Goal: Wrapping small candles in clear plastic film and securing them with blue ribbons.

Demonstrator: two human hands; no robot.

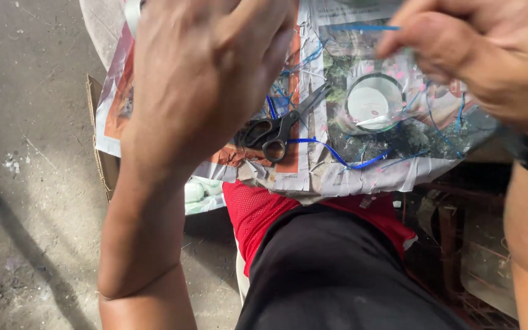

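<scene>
floor: bare grey concrete, dusty, scattered white specks and scuffs, long soft shadows running across its left part. daylight, fairly bright. work surface covered with printed newspaper sheets, paper hanging over its near edge. brown cardboard edge protrudes at the surface's left side. dark rusty metal frame below, right.

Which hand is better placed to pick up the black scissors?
Left, probably. The left hand hovers right beside the black scissors on the newspaper. The right hand is farther off, its fingers apparently pinching a thin blue strand.
</scene>
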